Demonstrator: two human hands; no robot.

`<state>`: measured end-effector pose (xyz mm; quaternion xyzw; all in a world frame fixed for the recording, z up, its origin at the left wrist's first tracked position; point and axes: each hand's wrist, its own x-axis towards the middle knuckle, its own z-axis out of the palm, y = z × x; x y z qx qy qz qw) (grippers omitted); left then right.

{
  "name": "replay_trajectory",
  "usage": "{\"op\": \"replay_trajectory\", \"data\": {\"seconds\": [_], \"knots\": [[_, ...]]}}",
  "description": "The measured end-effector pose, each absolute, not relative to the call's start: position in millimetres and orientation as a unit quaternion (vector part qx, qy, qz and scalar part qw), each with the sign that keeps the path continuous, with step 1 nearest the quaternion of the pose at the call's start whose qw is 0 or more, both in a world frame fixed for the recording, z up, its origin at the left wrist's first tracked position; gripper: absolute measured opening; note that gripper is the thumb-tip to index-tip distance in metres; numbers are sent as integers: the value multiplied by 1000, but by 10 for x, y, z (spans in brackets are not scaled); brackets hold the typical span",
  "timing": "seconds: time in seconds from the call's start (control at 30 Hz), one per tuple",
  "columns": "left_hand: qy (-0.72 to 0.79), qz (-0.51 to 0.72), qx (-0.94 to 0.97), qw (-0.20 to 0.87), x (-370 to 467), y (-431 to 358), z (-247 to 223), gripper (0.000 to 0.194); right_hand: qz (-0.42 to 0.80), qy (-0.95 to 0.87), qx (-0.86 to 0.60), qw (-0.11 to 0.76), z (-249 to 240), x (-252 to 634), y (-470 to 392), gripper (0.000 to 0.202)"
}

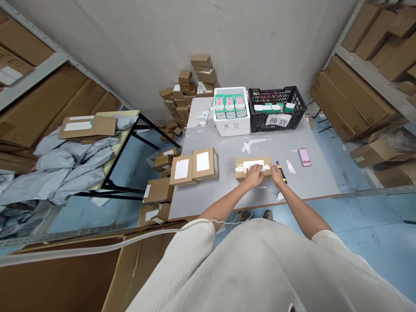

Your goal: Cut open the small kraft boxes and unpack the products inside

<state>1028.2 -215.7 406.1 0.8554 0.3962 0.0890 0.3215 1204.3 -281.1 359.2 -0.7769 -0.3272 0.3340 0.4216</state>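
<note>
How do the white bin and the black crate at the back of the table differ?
The white bin has solid walls; the black crate has openwork ones.
The white bin is narrower from side to side than the black crate.
The white bin's writing is straight on its front; the black crate's is on a white sheet.
Both hold boxes with green on them.

Both forearms, bare below short white sleeves, extend forward and converge above the counter (201,197). Left hand (255,175): palm down, fingers spread and slightly bent. Right hand (276,174): near the left, fingers curled inward, the forearm angled in from the right.
</note>
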Motion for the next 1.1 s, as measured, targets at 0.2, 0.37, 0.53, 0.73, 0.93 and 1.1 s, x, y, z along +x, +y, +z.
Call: {"op": "replay_trajectory", "data": {"seconds": [0.2, 0.37, 0.53, 0.73, 0.93, 1.1], "knots": [[498, 152, 796, 308, 10235, -2093, 4205, 66, 366, -348, -716, 481, 3844, 11808, -2732, 72], [544, 200, 760, 295, 10143, -1937, 4399, 56, 363, -410, -672, 499, 3974, 11677, -2623, 56], [536, 218, 760, 295, 9868, -1883, 4494, 48, 350, -410, -711, 452, 3889, 11603, -2564, 60], [530, 243, 757, 294, 9462, -1869, 4548, 42, 403, -354, -713, 452, 3779, 11372, -2444, 82], [515, 245, 760, 311, 9331, -1798, 4561, 50, 366, -353, -724, 467, 3891, 11284, -2395, 95], [473, 251, 762, 365, 9550, -1808, 4524, 57, 295, -355, -759, 460, 4038, 11550, -2543, 96]]}}
